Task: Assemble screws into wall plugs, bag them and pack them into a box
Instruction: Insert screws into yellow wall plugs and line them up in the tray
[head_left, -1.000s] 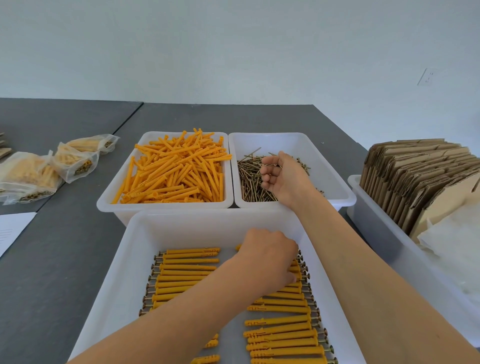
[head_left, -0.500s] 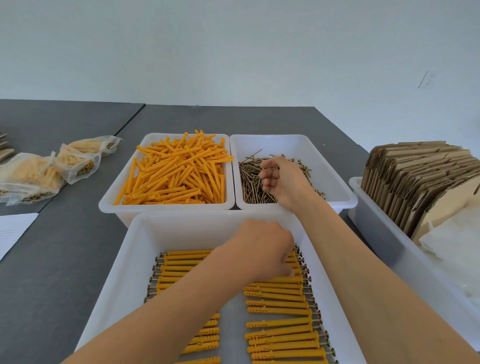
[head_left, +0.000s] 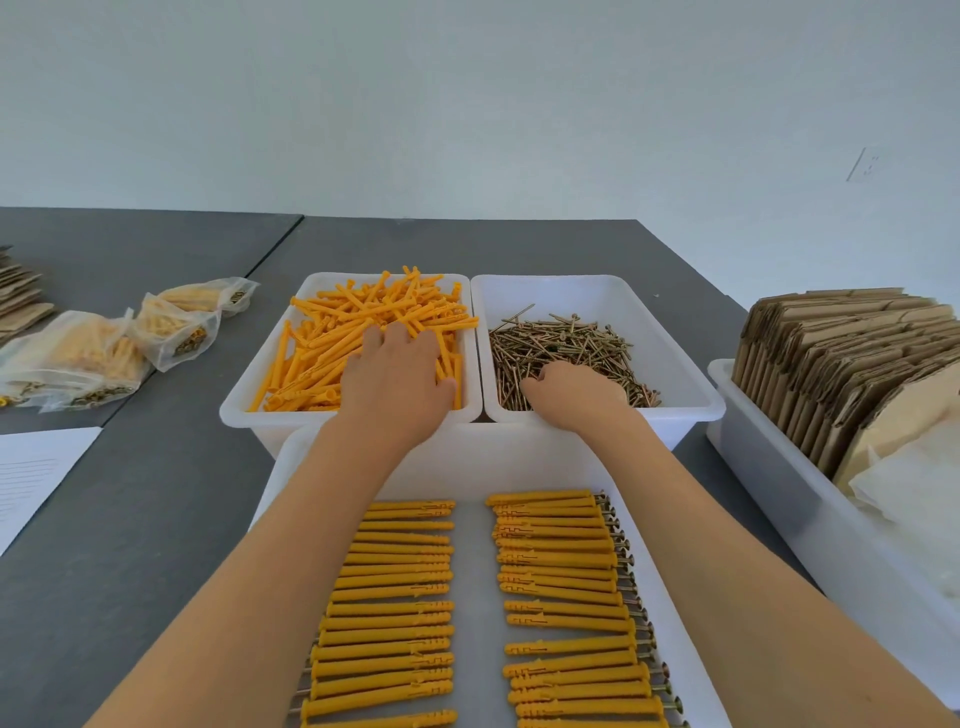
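Note:
Loose orange wall plugs (head_left: 332, 338) fill the left white bin (head_left: 249, 384). My left hand (head_left: 397, 382) lies palm down on them near the bin's right side, fingers spread and fairly straight. Brass screws (head_left: 566, 338) sit in the right white bin (head_left: 675, 364). My right hand (head_left: 571, 392) is knuckles up at the near edge of that pile, fingers curled down into the screws, fingertips hidden. In the white front tray (head_left: 291, 467), plugs with screws in them (head_left: 561, 571) lie in two neat columns between my forearms.
Filled clear bags (head_left: 88, 358) lie on the grey table at the left, with a paper sheet (head_left: 31, 473) nearer me. At the right, a long white bin (head_left: 769, 467) holds flat cardboard boxes (head_left: 841, 353) and empty clear bags.
My left hand left the front tray and moved forward onto the loose plugs. My right hand stayed in the screw bin, turning knuckles up and dipping into the pile.

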